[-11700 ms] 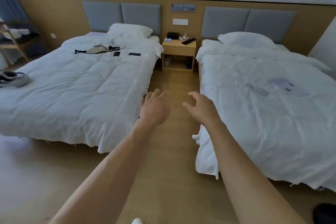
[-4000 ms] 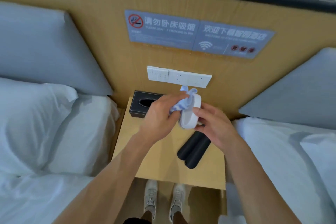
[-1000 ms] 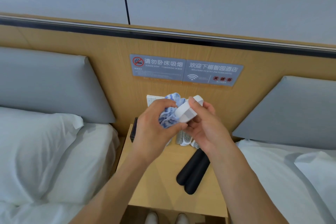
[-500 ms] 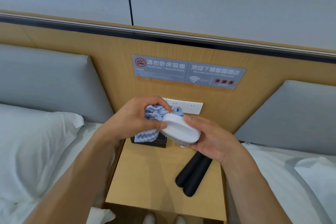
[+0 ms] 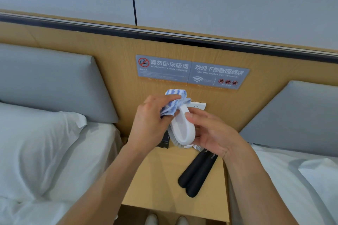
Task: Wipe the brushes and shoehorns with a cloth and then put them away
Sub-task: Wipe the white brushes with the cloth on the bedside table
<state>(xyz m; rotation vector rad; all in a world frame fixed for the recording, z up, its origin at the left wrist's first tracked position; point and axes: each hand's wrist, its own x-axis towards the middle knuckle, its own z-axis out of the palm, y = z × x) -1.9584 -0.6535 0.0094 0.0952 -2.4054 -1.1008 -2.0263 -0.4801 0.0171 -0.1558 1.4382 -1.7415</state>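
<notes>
Bench (image 5: 161, 179) between the two beds: two black shoehorns (image 5: 196, 173) lie side by side, untouched. Since half a second ago I see the white brush (image 5: 182, 126) turned from lying crosswise to long axis running away from me, bristles left. Right hand (image 5: 210, 133) grips it; left hand (image 5: 151, 120) clamps cloth (image 5: 173, 104) on its far end. First brush unfinished, I judge.

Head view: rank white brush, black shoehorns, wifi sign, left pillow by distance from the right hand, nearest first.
From the right hand:
1. white brush, gripped in it, at its left.
2. black shoehorns, just below on the nightstand.
3. wifi sign, on the headboard panel above.
4. left pillow, far left on the bed.
</notes>
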